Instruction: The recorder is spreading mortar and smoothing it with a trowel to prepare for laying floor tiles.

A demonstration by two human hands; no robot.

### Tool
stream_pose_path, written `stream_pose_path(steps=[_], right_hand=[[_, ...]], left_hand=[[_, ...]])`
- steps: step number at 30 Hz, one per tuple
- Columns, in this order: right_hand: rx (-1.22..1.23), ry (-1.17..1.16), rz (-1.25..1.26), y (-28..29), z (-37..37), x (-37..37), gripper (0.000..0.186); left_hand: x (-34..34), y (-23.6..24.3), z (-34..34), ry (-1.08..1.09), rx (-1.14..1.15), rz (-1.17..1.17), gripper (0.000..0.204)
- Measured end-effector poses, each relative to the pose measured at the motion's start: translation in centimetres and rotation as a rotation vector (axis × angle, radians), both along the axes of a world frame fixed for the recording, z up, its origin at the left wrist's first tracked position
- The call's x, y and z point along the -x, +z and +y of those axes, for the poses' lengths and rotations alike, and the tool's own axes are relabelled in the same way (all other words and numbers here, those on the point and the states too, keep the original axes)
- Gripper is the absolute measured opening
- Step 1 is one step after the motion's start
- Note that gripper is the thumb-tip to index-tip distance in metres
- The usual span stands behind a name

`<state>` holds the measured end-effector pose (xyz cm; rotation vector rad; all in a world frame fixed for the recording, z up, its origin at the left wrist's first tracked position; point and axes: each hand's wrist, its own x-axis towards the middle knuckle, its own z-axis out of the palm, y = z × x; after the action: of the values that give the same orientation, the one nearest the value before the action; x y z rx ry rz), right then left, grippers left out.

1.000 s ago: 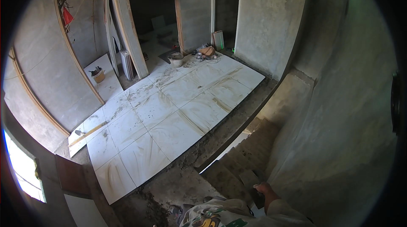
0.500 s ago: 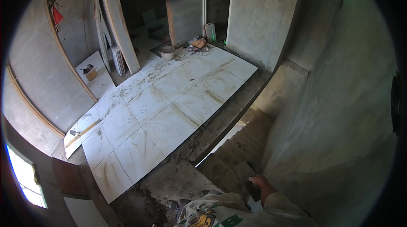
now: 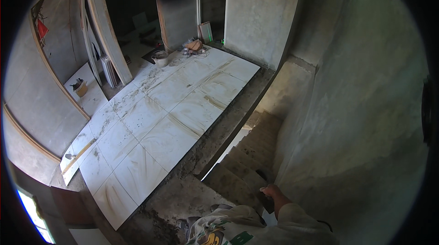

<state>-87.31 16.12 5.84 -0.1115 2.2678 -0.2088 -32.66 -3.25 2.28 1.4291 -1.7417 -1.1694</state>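
My right hand (image 3: 270, 192) is closed at the lower right, above the top of a bare concrete stair (image 3: 242, 165). Its fingers are round a dark, flat thing (image 3: 266, 203) that hangs below them; too little of it shows to tell its kind. The right forearm, in a pale sleeve (image 3: 292, 215), reaches out from the lower edge. My left hand is out of the picture. To the left of the stair lies a floor of large white tiles (image 3: 153, 142), smeared with brownish streaks and grit.
A bucket (image 3: 160, 59) and a cluttered pile of tools (image 3: 194, 47) stand at the tiles' far end. A wooden batten (image 3: 80, 154) and a trowel (image 3: 69, 156) lie at the left. A rough concrete edge (image 3: 215, 137) borders the stair opening, and a plastered wall (image 3: 347, 130) rises on the right.
The view has swung a little to the right, so the tiles and walls sit further left. My right hand remains closed on the dark flat thing over the stair.
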Motion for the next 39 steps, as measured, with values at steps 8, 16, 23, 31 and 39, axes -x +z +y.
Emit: stream_pose_path(steps=[8, 16, 23, 31, 39], right_hand=[[-0.036, -0.017, -0.017, 2.0, -1.2, -0.2, 0.049], [-0.055, 0.006, -0.011, 0.2, -1.1, 0.4, 0.048], [-0.063, -0.026, -0.03, 0.7, -1.5, 0.5, 0.049], [-0.025, -0.018, 0.001, 0.8, -1.1, 0.4, 0.047], [-0.022, 0.013, -0.01, 1.4, -1.5, 0.4, 0.047]], left_hand=[[-0.5, -0.2, -0.4, 0.007, -0.055, -0.02, 0.043], [-1.0, -0.5, -0.6, 0.036, -0.103, -0.029, 0.043], [-1.4, -0.8, -0.7, 0.06, -0.144, -0.033, 0.043], [-2.4, -1.1, -0.3, 0.1, -0.192, -0.041, 0.044], [-3.4, -1.4, 0.1, 0.135, -0.238, -0.049, 0.044]])
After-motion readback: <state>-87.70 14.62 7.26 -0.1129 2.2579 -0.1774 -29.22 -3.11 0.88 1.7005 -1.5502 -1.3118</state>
